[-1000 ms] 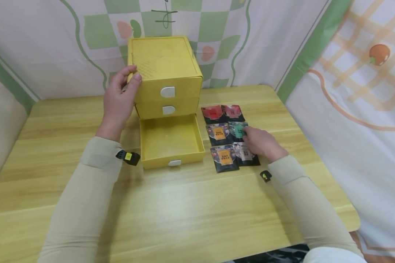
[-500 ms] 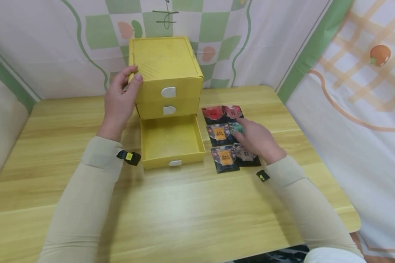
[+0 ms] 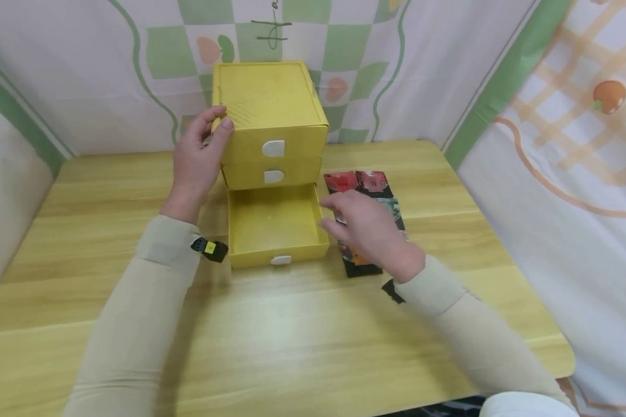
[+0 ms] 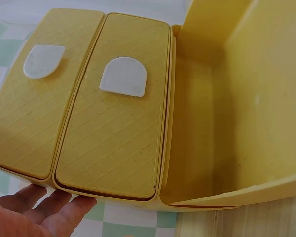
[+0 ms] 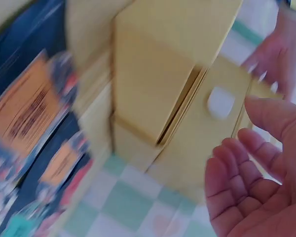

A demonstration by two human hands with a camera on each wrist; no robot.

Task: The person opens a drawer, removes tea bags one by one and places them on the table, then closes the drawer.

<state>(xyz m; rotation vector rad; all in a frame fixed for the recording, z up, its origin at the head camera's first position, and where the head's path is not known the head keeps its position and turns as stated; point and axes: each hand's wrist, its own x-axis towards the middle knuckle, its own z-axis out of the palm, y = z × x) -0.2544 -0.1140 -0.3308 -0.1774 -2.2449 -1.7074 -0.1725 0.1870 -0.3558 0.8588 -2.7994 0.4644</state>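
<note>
A yellow three-tier drawer cabinet (image 3: 268,95) with white tabs stands against the back curtain. Its bottom drawer (image 3: 276,223) is pulled out, and nothing lies in it. At the cabinet's upper left front corner, my left hand (image 3: 195,165) holds on with thumb and fingers; its fingers (image 4: 49,207) lie along the side in the left wrist view. My right hand (image 3: 367,229) hovers at the drawer's right side with loosely bent fingers and nothing in them. Under and behind it lie several dark packets, among them a red packet (image 3: 342,181) and an orange-labelled packet (image 5: 22,108).
The wooden table (image 3: 292,336) runs under everything. A patterned curtain (image 3: 355,52) closes off the back, with more cloth at both sides. The white tab (image 3: 281,260) on the open drawer faces the table's front edge.
My right hand has left the green-labelled packet and moved left to the open drawer, now covering part of the packets. My left hand stays on the cabinet. The view has shifted slightly.
</note>
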